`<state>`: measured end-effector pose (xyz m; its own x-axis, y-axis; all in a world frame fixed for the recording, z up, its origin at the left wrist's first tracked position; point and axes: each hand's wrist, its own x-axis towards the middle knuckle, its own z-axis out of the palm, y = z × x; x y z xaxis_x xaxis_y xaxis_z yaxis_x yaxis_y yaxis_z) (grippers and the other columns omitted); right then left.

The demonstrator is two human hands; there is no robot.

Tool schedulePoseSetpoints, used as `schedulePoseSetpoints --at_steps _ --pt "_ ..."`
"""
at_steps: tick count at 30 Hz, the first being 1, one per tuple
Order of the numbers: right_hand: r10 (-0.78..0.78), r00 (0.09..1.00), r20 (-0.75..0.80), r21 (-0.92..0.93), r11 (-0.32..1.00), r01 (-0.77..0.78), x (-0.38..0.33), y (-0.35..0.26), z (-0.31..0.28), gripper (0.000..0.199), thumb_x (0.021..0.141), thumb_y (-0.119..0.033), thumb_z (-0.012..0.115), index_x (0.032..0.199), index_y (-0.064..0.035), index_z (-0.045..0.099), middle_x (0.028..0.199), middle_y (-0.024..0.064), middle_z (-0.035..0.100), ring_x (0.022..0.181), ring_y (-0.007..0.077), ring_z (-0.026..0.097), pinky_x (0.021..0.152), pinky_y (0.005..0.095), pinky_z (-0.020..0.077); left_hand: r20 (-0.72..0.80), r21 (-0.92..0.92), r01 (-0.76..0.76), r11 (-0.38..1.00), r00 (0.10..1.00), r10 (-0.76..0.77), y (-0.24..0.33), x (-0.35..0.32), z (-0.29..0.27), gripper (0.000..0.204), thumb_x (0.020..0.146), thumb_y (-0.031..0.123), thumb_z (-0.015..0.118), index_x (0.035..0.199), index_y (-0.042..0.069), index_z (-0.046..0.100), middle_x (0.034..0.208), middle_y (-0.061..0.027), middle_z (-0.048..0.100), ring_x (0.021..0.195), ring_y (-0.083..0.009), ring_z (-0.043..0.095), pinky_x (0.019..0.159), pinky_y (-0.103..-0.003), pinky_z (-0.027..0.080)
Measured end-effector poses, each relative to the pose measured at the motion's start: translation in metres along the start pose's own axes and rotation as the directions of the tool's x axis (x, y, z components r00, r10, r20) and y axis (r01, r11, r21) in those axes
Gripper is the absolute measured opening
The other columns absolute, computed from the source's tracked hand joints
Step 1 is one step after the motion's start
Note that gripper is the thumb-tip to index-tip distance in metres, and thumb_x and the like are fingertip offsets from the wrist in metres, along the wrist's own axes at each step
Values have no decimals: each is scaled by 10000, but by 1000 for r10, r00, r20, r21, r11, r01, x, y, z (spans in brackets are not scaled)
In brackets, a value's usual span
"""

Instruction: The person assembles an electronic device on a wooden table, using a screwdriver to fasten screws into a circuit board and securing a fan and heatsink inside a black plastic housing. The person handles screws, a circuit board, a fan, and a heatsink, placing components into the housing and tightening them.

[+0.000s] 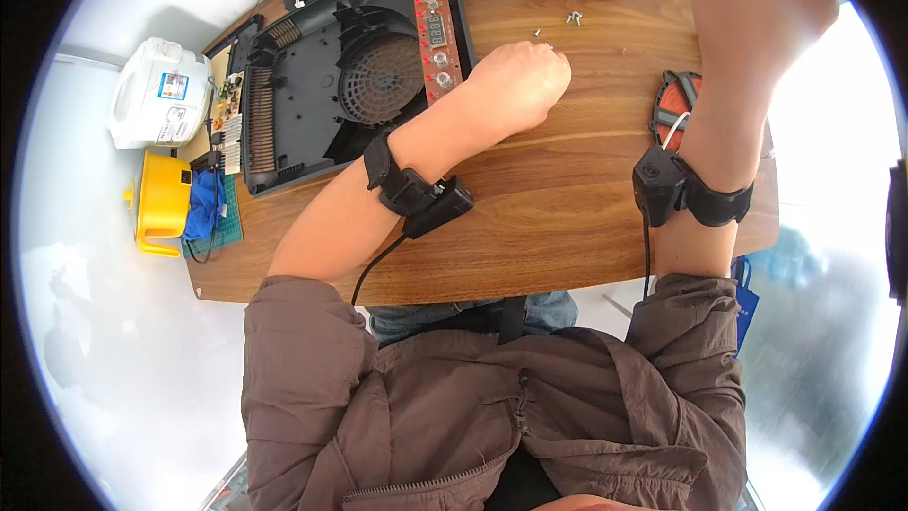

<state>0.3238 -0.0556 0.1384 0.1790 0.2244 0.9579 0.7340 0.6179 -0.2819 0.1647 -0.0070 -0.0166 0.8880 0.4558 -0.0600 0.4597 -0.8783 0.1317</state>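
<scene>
The black casing (307, 99) lies just left of the curled left hand (523, 83), its grip unclear.

- The brown jacket (445, 393) has loose, creased fabric.
- Its left sleeve (303, 350) and right sleeve (695, 326) sit bunched up, leaving the forearms bare.
- A toothed zipper (430, 484) edges the front.
- The left wristband (381, 173) is black, with an angular black box (440, 211) and thin black cable (374, 267).
- The right wristband (721, 204) matches, box and cable included.
- Blue jeans (416, 320) show below the jacket.
</scene>
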Motion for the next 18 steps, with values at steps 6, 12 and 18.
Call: schedulePoseSetpoints --at_steps 6,12,18 --pt "-104 994 -40 -13 995 104 -8 13 13 447 929 -64 802 1356 -73 669 910 -6 690 797 70 660 718 208 544 -82 -88 -66 994 995 59 -1 -5 -4 109 894 10 611 864 -93 631 770 -262 678 800 -414 723 761 -487 604" --pt "-47 999 17 -89 995 49 -6 -4 10 480 942 -76 795 1395 -64 638 975 22 710 860 87 675 770 220 563 -130 -433 26 901 987 -90 0 -9 -35 136 903 64 663 931 -69 660 806 -232 714 775 -325 735 704 -356 596" --pt "-19 995 -101 44 999 24 -1 -1 8 524 976 -115 768 1448 -10 567 1088 109 727 942 151 704 830 240 590 -282 -872 -122 474 917 -283 -18 -35 -79 164 1011 92 699 1137 -8 732 972 -50 755 877 -110 706 812 -259 576"
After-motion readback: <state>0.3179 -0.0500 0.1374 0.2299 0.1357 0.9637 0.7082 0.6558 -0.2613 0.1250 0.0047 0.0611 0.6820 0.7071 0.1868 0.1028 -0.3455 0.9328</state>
